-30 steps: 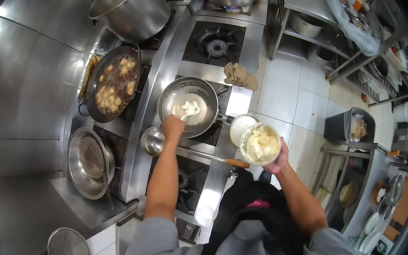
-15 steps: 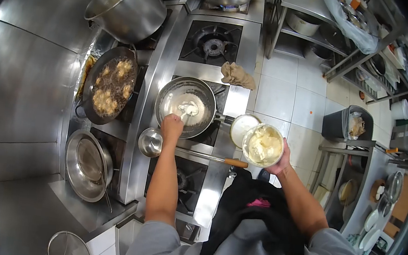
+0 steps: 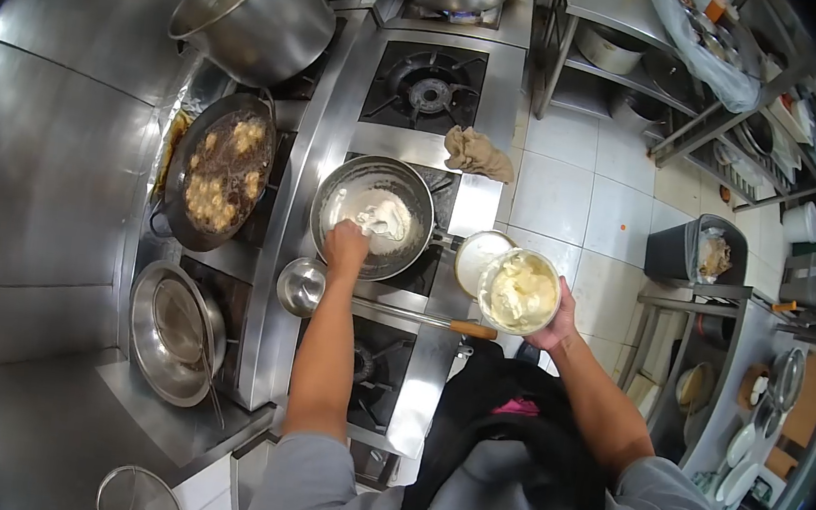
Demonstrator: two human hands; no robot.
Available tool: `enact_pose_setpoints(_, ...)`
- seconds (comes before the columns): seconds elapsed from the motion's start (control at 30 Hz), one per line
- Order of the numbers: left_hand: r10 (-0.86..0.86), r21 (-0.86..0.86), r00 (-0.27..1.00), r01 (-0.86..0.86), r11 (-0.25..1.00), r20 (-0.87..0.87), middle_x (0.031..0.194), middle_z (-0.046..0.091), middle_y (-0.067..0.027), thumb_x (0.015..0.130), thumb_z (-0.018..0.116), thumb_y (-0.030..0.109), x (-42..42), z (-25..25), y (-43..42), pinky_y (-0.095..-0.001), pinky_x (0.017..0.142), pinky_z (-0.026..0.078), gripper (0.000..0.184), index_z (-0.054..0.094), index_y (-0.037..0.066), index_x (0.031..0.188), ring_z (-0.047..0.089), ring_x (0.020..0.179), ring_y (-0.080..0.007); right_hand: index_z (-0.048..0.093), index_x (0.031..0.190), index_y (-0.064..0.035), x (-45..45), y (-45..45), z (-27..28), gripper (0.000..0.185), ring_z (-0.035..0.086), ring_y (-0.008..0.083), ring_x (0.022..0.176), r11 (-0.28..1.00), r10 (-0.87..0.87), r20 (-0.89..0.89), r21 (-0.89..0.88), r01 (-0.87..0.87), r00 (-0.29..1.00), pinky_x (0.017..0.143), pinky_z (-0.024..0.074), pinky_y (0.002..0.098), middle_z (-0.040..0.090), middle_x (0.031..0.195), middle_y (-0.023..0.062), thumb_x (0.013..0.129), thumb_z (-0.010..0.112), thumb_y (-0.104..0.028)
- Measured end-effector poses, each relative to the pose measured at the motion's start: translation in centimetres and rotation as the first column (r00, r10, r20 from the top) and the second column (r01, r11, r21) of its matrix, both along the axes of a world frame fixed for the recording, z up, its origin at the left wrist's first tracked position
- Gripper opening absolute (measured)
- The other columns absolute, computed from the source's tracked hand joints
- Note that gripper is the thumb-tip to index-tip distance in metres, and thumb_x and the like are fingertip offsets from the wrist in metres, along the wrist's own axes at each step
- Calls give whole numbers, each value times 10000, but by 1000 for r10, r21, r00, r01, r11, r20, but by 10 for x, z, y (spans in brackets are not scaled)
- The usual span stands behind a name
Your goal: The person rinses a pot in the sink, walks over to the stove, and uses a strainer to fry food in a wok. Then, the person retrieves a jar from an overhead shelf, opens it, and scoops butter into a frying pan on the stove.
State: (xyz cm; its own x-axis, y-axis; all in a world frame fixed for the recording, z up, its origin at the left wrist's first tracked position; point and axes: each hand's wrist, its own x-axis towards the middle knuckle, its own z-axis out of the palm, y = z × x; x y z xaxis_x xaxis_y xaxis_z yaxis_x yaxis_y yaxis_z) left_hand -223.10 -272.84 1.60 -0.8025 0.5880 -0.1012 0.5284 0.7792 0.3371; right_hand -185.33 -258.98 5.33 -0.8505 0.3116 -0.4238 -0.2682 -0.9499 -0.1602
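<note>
My left hand [image 3: 345, 248] is closed over the near side of a deep frying pan [image 3: 425, 197], on what seems to be a spoon; its head is hidden in the cream. A thick dollop of pale cream [image 3: 387, 219] sits in the pan on a thin whitish layer. My right hand [image 3: 558, 317] grips a round tub [image 3: 523, 290] of pale yellow cream from its right side, tilted toward me. Left of the tub, partly behind it, is a round white lid [image 3: 478, 259], above the pan's handle [image 3: 447, 240].
A long-handled ladle [image 3: 303, 287] lies across the stove in front of the pan. At left, a wok [image 3: 173, 178] holds pieces frying in bubbling oil, beside a large pot [image 3: 258, 21] and a metal bowl with a strainer [image 3: 143, 326]. A crumpled cloth [image 3: 478, 153] lies on the stove edge.
My left hand has moved slightly up and further over the pan. The cream dollop in the pan looks bigger. The tub has shifted a little left and the lid with it.
</note>
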Motion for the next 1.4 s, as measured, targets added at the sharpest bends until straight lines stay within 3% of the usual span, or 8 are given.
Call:
enact_pose_setpoints(0.43,131,87,991,-133,987,27,854,669,-209,776,581,201,2,16,-16,-468,755,507,215,706,32,821,640,823,-411,438,1383,-137,2,5,-1,832,429,335,1287,1000,-10,-6,18,10,1000,1077,324,529,445,1409,128,750,597,-653)
enact_pose_setpoints(0.63,-153,-276,984,123,953,-90,867,665,-211,769,572,175,-15,14,-20,-481,769,500,198,702,32,814,636,833,-415,440,1384,-140,0,8,4,852,423,333,1292,999,28,6,35,-28,1000,1084,315,523,445,1411,128,735,599,-669)
enact_pose_setpoints(0.7,14,60,998,-11,998,-60,872,671,-199,736,593,129,-13,9,-19,-486,773,505,150,679,18,787,640,831,-398,440,1384,-142,3,6,2,854,420,333,1294,998,56,9,40,-57,998,1086,311,523,444,1412,126,733,598,-670)
enact_pose_setpoints(0.83,24,-125,996,-35,991,-89,869,674,-197,731,582,116,-17,2,-19,-483,747,507,139,681,28,771,644,823,-395,438,1387,-147,-1,5,1,855,416,336,1297,999,41,14,22,-41,999,1086,309,522,443,1413,126,733,591,-676)
enact_pose_setpoints(1.0,94,70,989,-103,992,114,842,674,-201,747,576,145,-2,16,-16,-485,772,501,167,698,41,793,642,832,-404,436,1388,-148,-1,3,6,859,418,336,1294,997,58,41,45,-59,998,1087,307,519,441,1413,127,732,587,-682)
enact_pose_setpoints(1.1,-2,-156,1000,1,988,-7,856,666,-210,753,562,145,1,6,-25,-471,767,502,177,701,43,792,634,837,-412,435,1388,-147,-2,2,4,859,420,332,1293,999,41,16,27,-41,999,1089,304,520,441,1413,126,730,600,-674)
enact_pose_setpoints(1.33,9,-79,996,-2,997,90,842,673,-208,742,568,166,11,14,-33,-487,773,497,202,706,28,795,641,842,-408,444,1379,-143,-3,0,6,850,420,323,1294,998,57,-27,7,-57,998,1097,298,509,451,1407,110,721,638,-645)
enact_pose_setpoints(1.4,207,30,960,-216,976,190,807,679,-204,746,574,165,-16,3,-54,-433,727,517,203,712,26,799,674,795,-344,446,1377,-144,-5,0,7,850,421,320,1294,998,56,-39,32,-55,998,1098,297,506,453,1407,106,719,639,-645)
